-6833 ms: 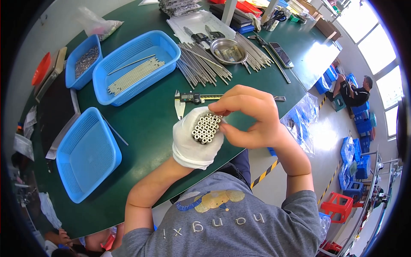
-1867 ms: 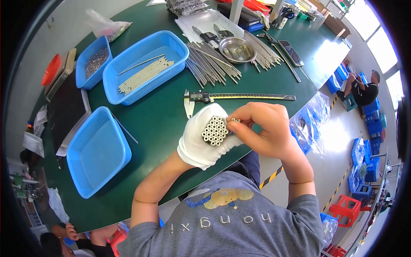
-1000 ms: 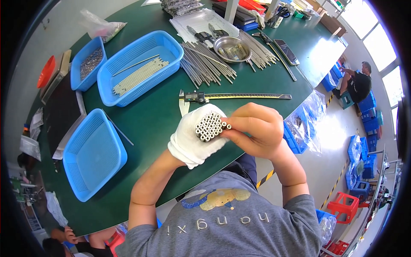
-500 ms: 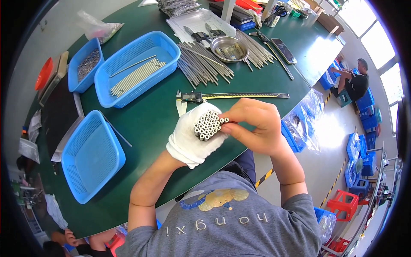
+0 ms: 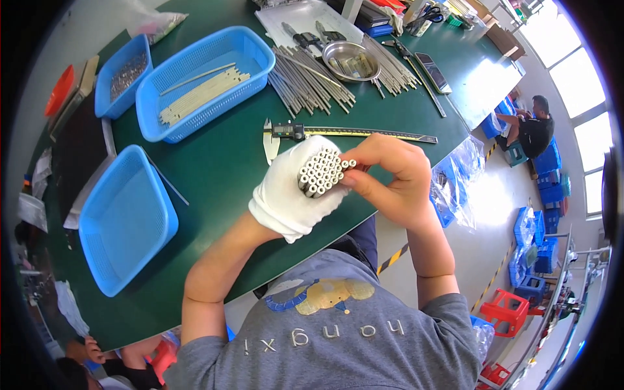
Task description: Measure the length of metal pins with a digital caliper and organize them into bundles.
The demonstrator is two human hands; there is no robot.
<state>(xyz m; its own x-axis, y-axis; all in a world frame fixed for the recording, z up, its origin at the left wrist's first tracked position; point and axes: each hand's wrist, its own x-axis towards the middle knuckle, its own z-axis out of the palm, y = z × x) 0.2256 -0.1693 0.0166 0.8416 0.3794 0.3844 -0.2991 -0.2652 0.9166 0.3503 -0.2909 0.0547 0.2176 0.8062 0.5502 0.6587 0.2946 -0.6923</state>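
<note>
My left hand [image 5: 286, 192], in a white glove, is wrapped round a bundle of thin metal tubes [image 5: 320, 171]. Their round, hollow ends face up toward me. At the bundle's right edge, my bare right hand [image 5: 390, 174] pinches a pair of tubes [image 5: 349, 164] between thumb and forefinger, their ends standing slightly apart from the rest. The lower lengths of the tubes are hidden by the glove. Just beyond my hands, a digital caliper [image 5: 351, 132] lies across the green table [image 5: 224, 153].
Left of me sits a blue basket [image 5: 127, 221], with a thin rod beside it. Farther back, another blue basket [image 5: 208, 81] holds pale rods. Loose metal rods [image 5: 305, 81] flank a steel bowl [image 5: 351, 62] at the back. A phone [image 5: 433, 73] lies right. A co-worker [image 5: 534, 130] sits beyond the table.
The view has shifted slightly, so the table items appear higher in the picture. Both hands keep their grips, with the tube pair still pinched at the bundle's edge.
</note>
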